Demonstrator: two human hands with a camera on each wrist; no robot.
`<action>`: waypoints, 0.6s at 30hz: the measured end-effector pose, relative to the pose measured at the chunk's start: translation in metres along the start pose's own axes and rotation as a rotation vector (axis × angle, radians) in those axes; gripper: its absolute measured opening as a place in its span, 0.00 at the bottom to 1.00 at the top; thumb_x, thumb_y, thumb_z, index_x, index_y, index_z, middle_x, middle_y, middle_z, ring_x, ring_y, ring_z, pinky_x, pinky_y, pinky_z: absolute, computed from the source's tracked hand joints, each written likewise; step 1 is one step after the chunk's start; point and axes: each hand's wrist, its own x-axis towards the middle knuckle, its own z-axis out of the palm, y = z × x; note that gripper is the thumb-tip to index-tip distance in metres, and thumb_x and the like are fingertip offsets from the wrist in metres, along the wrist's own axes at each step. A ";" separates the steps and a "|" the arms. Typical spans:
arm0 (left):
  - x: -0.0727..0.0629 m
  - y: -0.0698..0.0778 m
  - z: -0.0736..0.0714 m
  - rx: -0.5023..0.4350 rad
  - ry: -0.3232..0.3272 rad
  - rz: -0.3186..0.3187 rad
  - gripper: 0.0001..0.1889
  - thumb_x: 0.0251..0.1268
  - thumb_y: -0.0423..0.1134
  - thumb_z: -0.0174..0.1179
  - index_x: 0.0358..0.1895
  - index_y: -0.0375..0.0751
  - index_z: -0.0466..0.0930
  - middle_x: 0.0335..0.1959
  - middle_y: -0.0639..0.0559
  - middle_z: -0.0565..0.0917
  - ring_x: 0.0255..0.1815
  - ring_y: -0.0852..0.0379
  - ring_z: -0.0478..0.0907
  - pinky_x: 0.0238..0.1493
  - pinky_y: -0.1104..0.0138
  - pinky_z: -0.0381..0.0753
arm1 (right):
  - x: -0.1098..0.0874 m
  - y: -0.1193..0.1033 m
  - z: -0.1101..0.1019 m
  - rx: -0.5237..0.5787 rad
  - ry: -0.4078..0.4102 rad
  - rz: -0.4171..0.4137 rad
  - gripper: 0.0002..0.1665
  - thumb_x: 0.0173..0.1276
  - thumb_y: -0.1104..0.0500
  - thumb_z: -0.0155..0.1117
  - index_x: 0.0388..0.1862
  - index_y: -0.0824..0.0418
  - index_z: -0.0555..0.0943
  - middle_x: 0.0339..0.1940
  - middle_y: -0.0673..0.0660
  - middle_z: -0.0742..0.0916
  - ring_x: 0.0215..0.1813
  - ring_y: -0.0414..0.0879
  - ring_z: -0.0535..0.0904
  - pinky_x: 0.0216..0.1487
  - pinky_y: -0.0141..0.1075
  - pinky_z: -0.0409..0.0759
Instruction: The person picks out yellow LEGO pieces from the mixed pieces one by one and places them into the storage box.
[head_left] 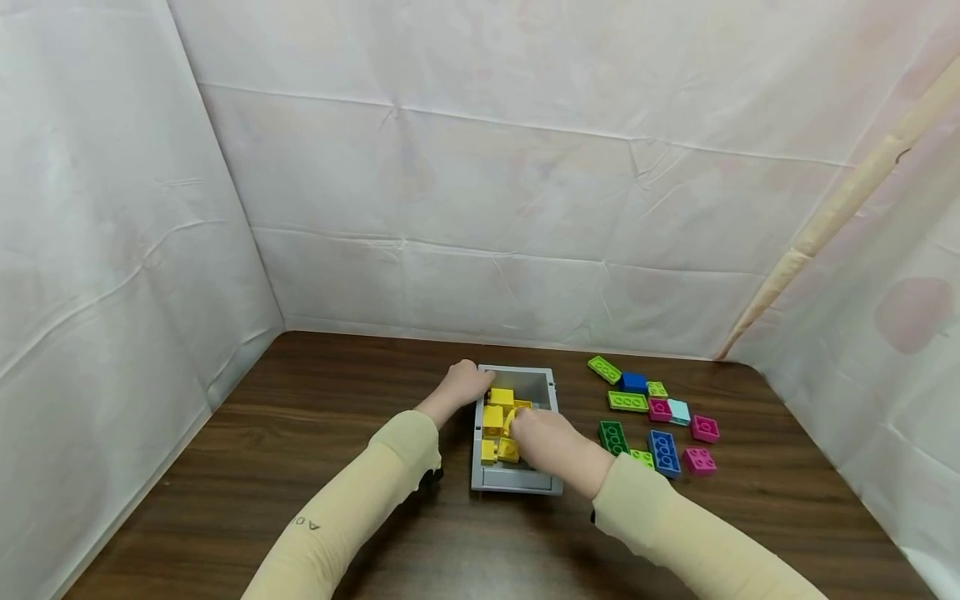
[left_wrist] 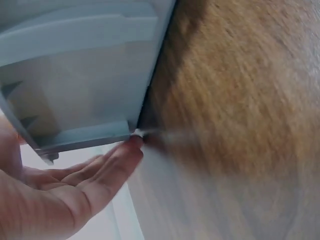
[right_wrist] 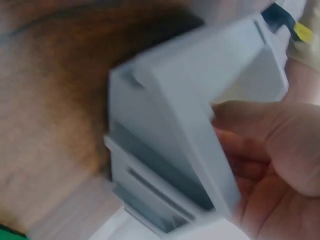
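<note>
A grey plastic box [head_left: 519,480] stands on the table with several yellow bricks [head_left: 501,399] in its left part. My left hand [head_left: 463,382] grips its far left corner; in the left wrist view the fingers [left_wrist: 107,172] lie along the outside of the wall. My right hand [head_left: 546,437] reaches over the right rim into the box, fingers bent down. At its fingertips a tilted yellow brick [head_left: 509,422] shows, partly covered by the hand. In the right wrist view the thumb [right_wrist: 250,117] passes the rim, while the box wall hides the fingertips.
Right of the box lie loose bricks: a dark green one [head_left: 612,437], blue ones [head_left: 663,453], lime ones [head_left: 627,402], pink ones [head_left: 700,461] and a pale blue one [head_left: 679,412]. White sheeting [head_left: 480,208] hangs behind the dark wooden table [head_left: 315,400].
</note>
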 end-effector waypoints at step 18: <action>-0.045 0.017 -0.047 0.177 0.030 0.101 0.36 0.72 0.62 0.34 0.67 0.34 0.64 0.63 0.40 0.72 0.63 0.44 0.70 0.60 0.51 0.70 | -0.039 0.058 -0.068 0.210 0.234 0.148 0.16 0.72 0.54 0.54 0.51 0.61 0.80 0.49 0.58 0.83 0.52 0.53 0.79 0.48 0.46 0.79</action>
